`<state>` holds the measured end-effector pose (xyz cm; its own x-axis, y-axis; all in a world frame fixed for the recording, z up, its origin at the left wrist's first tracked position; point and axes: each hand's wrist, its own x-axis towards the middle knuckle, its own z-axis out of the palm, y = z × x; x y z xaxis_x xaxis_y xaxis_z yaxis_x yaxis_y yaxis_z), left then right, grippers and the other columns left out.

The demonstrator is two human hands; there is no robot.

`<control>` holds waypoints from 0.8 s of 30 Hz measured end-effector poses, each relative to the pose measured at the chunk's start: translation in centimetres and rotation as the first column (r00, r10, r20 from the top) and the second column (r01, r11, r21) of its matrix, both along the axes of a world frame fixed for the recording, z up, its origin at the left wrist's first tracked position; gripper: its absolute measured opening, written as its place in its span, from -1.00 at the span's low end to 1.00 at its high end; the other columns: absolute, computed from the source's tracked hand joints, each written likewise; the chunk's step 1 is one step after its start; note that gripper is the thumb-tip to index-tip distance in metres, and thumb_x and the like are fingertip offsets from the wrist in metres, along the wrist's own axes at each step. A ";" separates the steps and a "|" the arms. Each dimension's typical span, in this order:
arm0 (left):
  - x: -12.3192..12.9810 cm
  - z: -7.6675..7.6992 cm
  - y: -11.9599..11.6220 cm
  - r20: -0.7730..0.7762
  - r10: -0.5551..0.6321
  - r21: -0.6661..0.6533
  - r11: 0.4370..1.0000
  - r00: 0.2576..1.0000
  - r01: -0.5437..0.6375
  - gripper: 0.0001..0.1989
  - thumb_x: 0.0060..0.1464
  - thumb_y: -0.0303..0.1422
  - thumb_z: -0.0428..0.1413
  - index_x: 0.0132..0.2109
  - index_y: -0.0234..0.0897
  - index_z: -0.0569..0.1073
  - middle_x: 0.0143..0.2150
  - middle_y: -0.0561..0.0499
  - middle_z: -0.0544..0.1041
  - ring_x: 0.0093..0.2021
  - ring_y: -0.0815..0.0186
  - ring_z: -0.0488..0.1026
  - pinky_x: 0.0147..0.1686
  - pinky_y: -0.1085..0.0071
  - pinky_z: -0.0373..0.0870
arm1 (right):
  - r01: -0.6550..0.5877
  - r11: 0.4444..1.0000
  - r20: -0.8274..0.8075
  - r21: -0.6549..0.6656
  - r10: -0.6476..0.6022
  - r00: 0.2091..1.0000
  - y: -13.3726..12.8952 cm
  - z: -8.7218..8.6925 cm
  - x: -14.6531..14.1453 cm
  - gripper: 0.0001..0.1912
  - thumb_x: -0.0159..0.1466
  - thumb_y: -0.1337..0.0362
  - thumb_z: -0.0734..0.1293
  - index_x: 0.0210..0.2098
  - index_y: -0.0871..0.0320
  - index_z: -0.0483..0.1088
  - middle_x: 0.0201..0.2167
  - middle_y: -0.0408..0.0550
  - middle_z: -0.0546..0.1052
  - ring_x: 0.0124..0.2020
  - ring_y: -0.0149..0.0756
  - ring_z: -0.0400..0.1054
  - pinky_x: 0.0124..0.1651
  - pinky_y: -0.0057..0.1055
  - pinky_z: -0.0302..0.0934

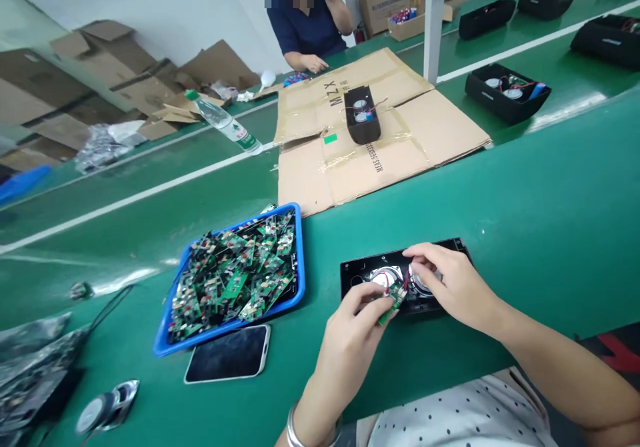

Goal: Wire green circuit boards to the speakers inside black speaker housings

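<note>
On the green bench before me lies a black speaker housing (356, 272) with two round speakers set in it. My left hand (353, 330) pinches a small green circuit board (391, 304) over the housing's near edge. Red and black wires (406, 279) run at the board towards the speakers. Above the housing's right half is my right hand (450, 284), its thumb and forefinger curved and apart, close to the wires and partly covering the right speaker (423, 286). I see nothing held between those fingers.
A blue tray (301, 260) heaped with circuit boards stands left, beside a phone (227, 355). A loose speaker (107, 408) lies lower left. Cardboard (320, 180) bears another housing (363, 124). A water bottle (225, 124) lies beyond. Further housings (507, 97) line the right; a person (313, 27) sits opposite.
</note>
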<state>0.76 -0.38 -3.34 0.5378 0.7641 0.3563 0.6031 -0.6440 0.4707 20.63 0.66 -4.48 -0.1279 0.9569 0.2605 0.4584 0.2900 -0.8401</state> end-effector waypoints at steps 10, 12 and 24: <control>-0.6 1.7 0.7 -0.186 -0.006 -0.246 0.968 0.983 -0.041 -0.89 0.21 -0.42 0.00 -0.14 -0.23 0.41 -0.22 0.00 0.56 -0.24 0.28 0.53 -0.30 0.42 0.48 | 0.092 0.992 -0.024 0.086 -0.090 0.996 0.1 0.8 1.1 -0.83 0.31 0.44 0.15 -0.23 0.18 0.36 -0.32 -0.12 0.50 -0.32 -0.37 0.39 -0.23 -0.46 0.27; -0.5 1.7 0.7 -0.253 -0.076 -0.302 0.953 0.965 -0.004 -0.86 0.22 -0.44 -0.04 -0.13 -0.23 0.39 -0.12 -0.04 0.54 -0.13 0.23 0.50 -0.22 0.35 0.49 | 0.092 0.990 0.013 0.104 -0.094 0.995 0.1 0.6 1.2 -0.81 0.33 0.42 0.13 -0.24 0.18 0.36 -0.30 -0.08 0.50 -0.28 -0.33 0.39 -0.22 -0.41 0.28; -0.9 0.8 -0.1 -0.269 -0.154 -0.209 0.973 0.951 0.099 -0.81 0.24 -0.49 -0.10 -0.06 -0.25 0.34 -0.02 -0.10 0.50 0.03 0.20 0.43 -0.05 0.23 0.48 | -0.309 0.950 0.730 -0.034 0.235 0.642 -0.3 -0.4 1.6 0.08 -0.18 0.04 0.59 0.24 0.13 0.10 0.20 0.28 0.14 0.20 0.21 0.01 0.16 0.33 -0.16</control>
<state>-0.11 -0.45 -2.51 0.6915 0.7217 0.0304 0.6482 -0.6386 0.4149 22.19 0.39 -4.91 -0.5606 0.8265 0.0518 0.7942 0.5543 -0.2489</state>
